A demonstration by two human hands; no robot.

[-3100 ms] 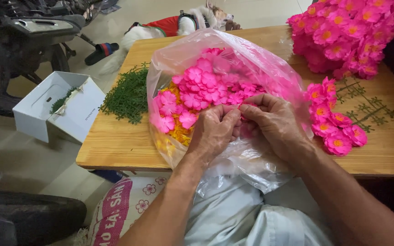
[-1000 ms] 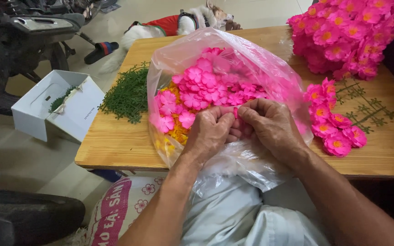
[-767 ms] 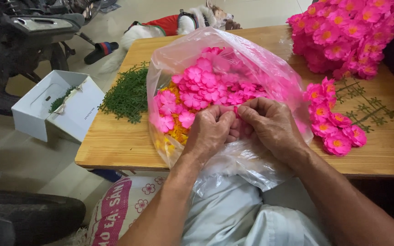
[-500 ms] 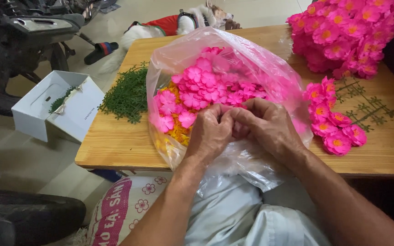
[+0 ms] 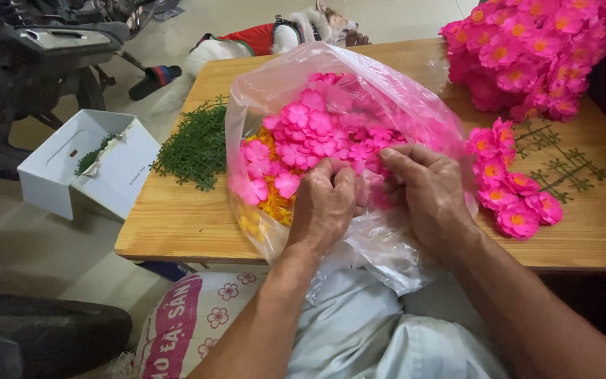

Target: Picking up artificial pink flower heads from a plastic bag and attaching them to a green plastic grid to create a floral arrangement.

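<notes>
A: State the furniture at frame centre.
B: A rectangular light wooden table with rounded edges spans the centre and right of the frame.

A: Floor type?
B: A pale beige smooth floor fills the left side and the top centre, evenly lit by soft daylight.

A: Items at the left?
B: An open white cardboard box stands on the floor just beside the table's left edge. A dark motorcycle occupies the upper left. A dark flat sandal lies near it.

A: Bottom of frame?
B: A white woven sack with pink print sits under the table edge, lower centre-left.
</notes>
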